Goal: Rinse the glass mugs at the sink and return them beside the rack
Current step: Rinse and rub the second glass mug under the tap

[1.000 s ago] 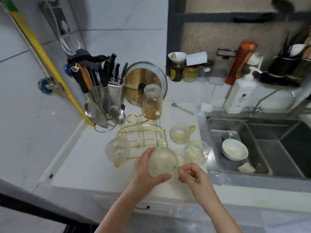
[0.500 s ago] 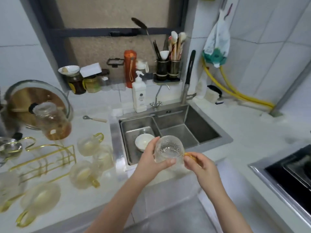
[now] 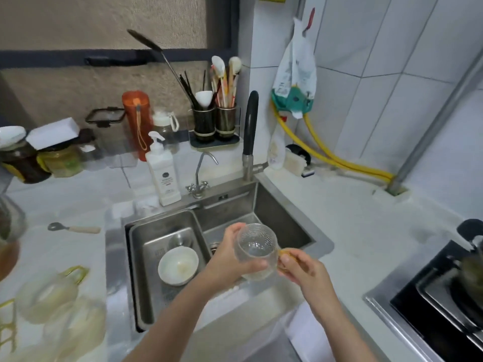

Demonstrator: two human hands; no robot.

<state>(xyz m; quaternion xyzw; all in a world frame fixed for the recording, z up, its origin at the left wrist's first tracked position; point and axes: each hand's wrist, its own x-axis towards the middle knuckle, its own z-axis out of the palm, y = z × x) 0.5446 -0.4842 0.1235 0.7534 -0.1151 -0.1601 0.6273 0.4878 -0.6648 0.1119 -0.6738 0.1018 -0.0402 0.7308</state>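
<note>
Currently, mug in hand: one textured glass mug [image 3: 255, 250] is held above the sink [image 3: 283, 222], its body cupped by the left hand [image 3: 230, 259].
Handle: pinched by the right hand [image 3: 300, 267].
Faucet [image 3: 249, 137]: no water is seen, so rinsing is judged not started.
Left: other mugs [image 3: 49, 293] wait near the gold rack [image 3: 7, 325].

1 head-worn view looks forward and down, close over the sink [image 3: 285, 220] and counter [image 3: 366, 231].

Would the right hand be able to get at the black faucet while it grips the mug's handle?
Probably not yet: the right hand pinches the glass mug by its handle. The way to the black faucet looks clear.
</note>
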